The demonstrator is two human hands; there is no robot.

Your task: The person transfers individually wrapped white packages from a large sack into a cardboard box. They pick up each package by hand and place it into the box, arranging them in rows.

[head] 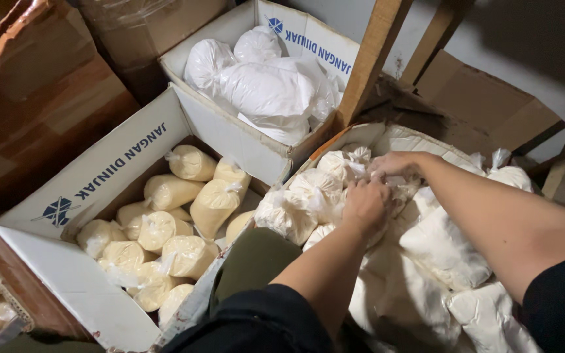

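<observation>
Right of centre in the frame, the left hand (364, 206) and right hand (393, 165) meet, fingers clenched on the neck of a white bag (335, 167) lying just left of them atop the heap.

A white box (109, 163) of yellowish bags (214, 206) sits beside another box (308, 36).

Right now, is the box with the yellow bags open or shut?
Open. The box's flaps are folded out, and the tied yellow bags inside show plainly.
</observation>
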